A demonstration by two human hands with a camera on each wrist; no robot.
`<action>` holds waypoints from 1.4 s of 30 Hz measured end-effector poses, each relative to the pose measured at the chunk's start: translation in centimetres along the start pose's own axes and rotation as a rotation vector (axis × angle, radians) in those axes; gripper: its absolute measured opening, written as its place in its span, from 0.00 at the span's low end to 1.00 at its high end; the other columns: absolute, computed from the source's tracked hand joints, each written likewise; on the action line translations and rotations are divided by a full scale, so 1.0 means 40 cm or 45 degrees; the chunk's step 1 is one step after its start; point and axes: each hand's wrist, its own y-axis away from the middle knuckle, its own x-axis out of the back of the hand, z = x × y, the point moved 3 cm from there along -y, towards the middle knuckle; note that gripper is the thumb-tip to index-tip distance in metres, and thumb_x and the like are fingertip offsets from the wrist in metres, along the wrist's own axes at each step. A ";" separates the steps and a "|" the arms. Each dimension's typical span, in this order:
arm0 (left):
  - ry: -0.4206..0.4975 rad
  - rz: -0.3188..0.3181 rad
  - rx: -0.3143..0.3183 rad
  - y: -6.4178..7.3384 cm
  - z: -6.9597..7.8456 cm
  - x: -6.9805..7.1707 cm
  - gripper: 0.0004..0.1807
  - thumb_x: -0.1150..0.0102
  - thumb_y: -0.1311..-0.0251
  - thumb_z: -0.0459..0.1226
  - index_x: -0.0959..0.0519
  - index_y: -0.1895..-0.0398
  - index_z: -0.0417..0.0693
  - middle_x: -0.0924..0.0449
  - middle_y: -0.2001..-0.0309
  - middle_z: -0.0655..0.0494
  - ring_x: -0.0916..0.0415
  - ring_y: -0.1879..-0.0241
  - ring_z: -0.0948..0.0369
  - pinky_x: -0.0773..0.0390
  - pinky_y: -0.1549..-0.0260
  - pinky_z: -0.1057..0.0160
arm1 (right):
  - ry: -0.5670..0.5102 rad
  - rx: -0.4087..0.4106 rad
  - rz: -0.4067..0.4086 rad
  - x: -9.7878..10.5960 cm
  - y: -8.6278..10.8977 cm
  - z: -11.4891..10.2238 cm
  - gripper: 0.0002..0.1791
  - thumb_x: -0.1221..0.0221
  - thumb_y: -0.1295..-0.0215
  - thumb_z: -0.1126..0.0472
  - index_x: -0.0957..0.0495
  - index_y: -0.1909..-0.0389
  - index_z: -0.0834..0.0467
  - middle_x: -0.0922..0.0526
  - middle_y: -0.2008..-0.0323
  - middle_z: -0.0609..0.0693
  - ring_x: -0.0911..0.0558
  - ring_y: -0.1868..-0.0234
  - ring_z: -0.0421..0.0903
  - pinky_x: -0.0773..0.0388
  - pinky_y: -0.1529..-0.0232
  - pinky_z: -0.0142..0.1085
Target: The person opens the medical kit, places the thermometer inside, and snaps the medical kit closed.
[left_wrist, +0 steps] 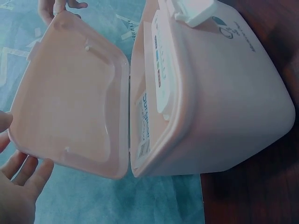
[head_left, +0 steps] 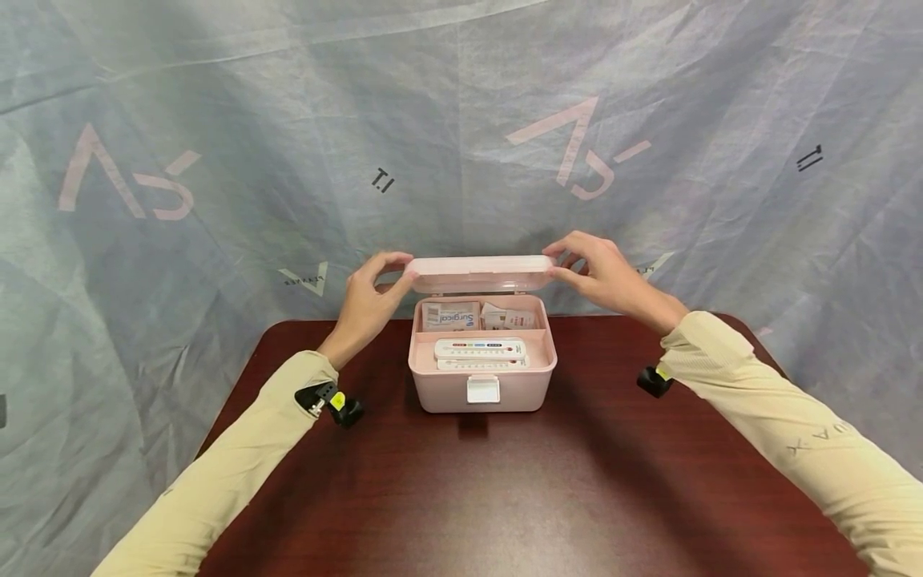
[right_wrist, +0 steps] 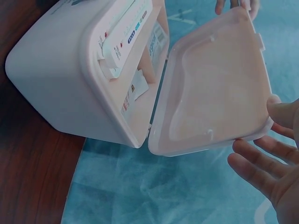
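A pale pink plastic box (head_left: pixel 440 395) stands on the table with its hinged lid (head_left: pixel 481 282) raised at the back. My left hand (head_left: pixel 366 303) pinches the lid's left corner between thumb and fingers. At the opposite corner my right hand (head_left: pixel 604 276) holds the lid the same way, its thumb on the near side. Two white thermometer cards (head_left: pixel 479 349), one partly over the other, lie in the front of the tray. Behind a divider sit a packet printed "Surgical" (head_left: pixel 449 317) and some white packets (head_left: pixel 508 318). A white latch (head_left: pixel 483 389) is on the box's front.
The dark red-brown table (head_left: pixel 476 497) extends toward me and to both sides of the box. A grey printed cloth (head_left: pixel 461 120) hangs behind the table's far edge. Small black wrist cameras (head_left: pixel 349 412) are strapped at both sleeves.
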 end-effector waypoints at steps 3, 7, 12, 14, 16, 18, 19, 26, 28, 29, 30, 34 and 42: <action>0.000 -0.006 0.009 0.003 0.001 -0.001 0.16 0.41 0.37 0.33 0.24 0.47 0.37 0.24 0.48 0.41 0.28 0.45 0.49 0.23 0.51 0.55 | 0.008 0.014 0.007 0.000 0.003 0.001 0.13 0.36 0.39 0.64 0.20 0.54 0.62 0.20 0.61 0.52 0.19 0.65 0.46 0.22 0.69 0.39; 0.019 -0.014 0.018 0.005 -0.001 -0.003 0.16 0.41 0.38 0.32 0.24 0.47 0.37 0.25 0.48 0.41 0.28 0.45 0.49 0.23 0.51 0.58 | 0.010 0.016 0.009 0.000 0.007 0.002 0.13 0.36 0.40 0.64 0.20 0.54 0.62 0.20 0.61 0.51 0.19 0.65 0.46 0.22 0.70 0.37; 0.058 -0.013 0.018 0.006 -0.004 -0.003 0.16 0.41 0.38 0.31 0.24 0.48 0.35 0.24 0.48 0.40 0.28 0.45 0.49 0.23 0.50 0.56 | 0.007 0.021 0.010 -0.001 0.012 0.002 0.13 0.36 0.41 0.65 0.20 0.54 0.62 0.20 0.61 0.52 0.19 0.65 0.46 0.22 0.70 0.36; 0.065 -0.012 0.015 0.009 -0.005 -0.001 0.16 0.40 0.39 0.31 0.24 0.48 0.34 0.24 0.48 0.40 0.28 0.45 0.49 0.24 0.50 0.54 | 0.003 0.025 0.008 -0.004 0.013 0.003 0.14 0.35 0.41 0.65 0.20 0.54 0.62 0.20 0.61 0.52 0.19 0.65 0.47 0.22 0.70 0.39; 0.067 -0.013 0.012 0.012 -0.008 0.000 0.16 0.41 0.39 0.31 0.24 0.48 0.34 0.25 0.48 0.40 0.28 0.45 0.49 0.24 0.50 0.53 | -0.007 0.026 0.003 -0.007 0.013 0.001 0.14 0.35 0.41 0.65 0.20 0.54 0.62 0.20 0.60 0.52 0.18 0.65 0.47 0.21 0.70 0.40; 0.062 -0.013 0.013 0.016 -0.011 0.001 0.16 0.41 0.39 0.30 0.24 0.48 0.34 0.25 0.48 0.39 0.28 0.45 0.48 0.24 0.50 0.52 | -0.012 0.029 -0.003 -0.010 0.013 -0.001 0.14 0.35 0.42 0.65 0.20 0.54 0.62 0.20 0.60 0.52 0.19 0.64 0.47 0.21 0.70 0.42; 0.062 -0.013 0.016 0.017 -0.012 0.001 0.16 0.41 0.39 0.30 0.25 0.48 0.34 0.25 0.48 0.39 0.28 0.45 0.48 0.24 0.50 0.52 | -0.011 0.031 -0.005 -0.012 0.013 -0.001 0.14 0.35 0.42 0.65 0.20 0.54 0.62 0.20 0.59 0.52 0.19 0.64 0.47 0.21 0.70 0.42; 0.069 -0.016 0.026 0.024 -0.020 0.003 0.16 0.41 0.39 0.30 0.25 0.48 0.34 0.25 0.47 0.39 0.29 0.44 0.48 0.24 0.49 0.51 | -0.007 0.029 -0.008 -0.017 0.018 -0.005 0.14 0.36 0.41 0.65 0.20 0.54 0.62 0.21 0.59 0.52 0.19 0.65 0.47 0.21 0.70 0.40; 0.074 -0.019 0.027 0.026 -0.021 0.003 0.16 0.41 0.39 0.30 0.25 0.47 0.35 0.25 0.47 0.40 0.28 0.44 0.49 0.24 0.50 0.52 | -0.003 0.019 -0.010 -0.018 0.020 -0.005 0.13 0.36 0.40 0.64 0.20 0.54 0.62 0.21 0.59 0.53 0.19 0.65 0.47 0.20 0.70 0.41; 0.079 -0.019 0.026 0.027 -0.022 0.003 0.17 0.41 0.39 0.31 0.25 0.47 0.35 0.25 0.47 0.40 0.28 0.44 0.49 0.24 0.50 0.52 | 0.000 0.016 -0.010 -0.019 0.022 -0.006 0.13 0.36 0.40 0.64 0.20 0.54 0.62 0.21 0.59 0.53 0.19 0.65 0.47 0.20 0.69 0.41; 0.080 -0.019 0.025 0.028 -0.024 0.002 0.17 0.40 0.39 0.31 0.25 0.47 0.35 0.25 0.47 0.41 0.28 0.44 0.50 0.23 0.51 0.53 | 0.002 0.012 -0.011 -0.019 0.023 -0.006 0.13 0.36 0.39 0.63 0.20 0.54 0.61 0.21 0.58 0.53 0.19 0.65 0.47 0.20 0.69 0.41; 0.098 -0.011 0.011 0.028 -0.061 -0.003 0.17 0.40 0.39 0.32 0.24 0.47 0.38 0.25 0.47 0.44 0.28 0.44 0.52 0.23 0.51 0.52 | 0.013 0.009 -0.012 -0.022 0.027 -0.007 0.13 0.36 0.39 0.61 0.20 0.54 0.60 0.21 0.59 0.51 0.19 0.65 0.45 0.20 0.69 0.40; 0.121 0.023 0.002 0.029 -0.116 -0.011 0.17 0.37 0.40 0.37 0.23 0.48 0.44 0.24 0.48 0.53 0.26 0.45 0.59 0.23 0.52 0.54 | 0.002 0.040 0.003 -0.025 0.034 -0.010 0.13 0.35 0.41 0.62 0.20 0.55 0.59 0.20 0.60 0.50 0.19 0.66 0.43 0.19 0.70 0.40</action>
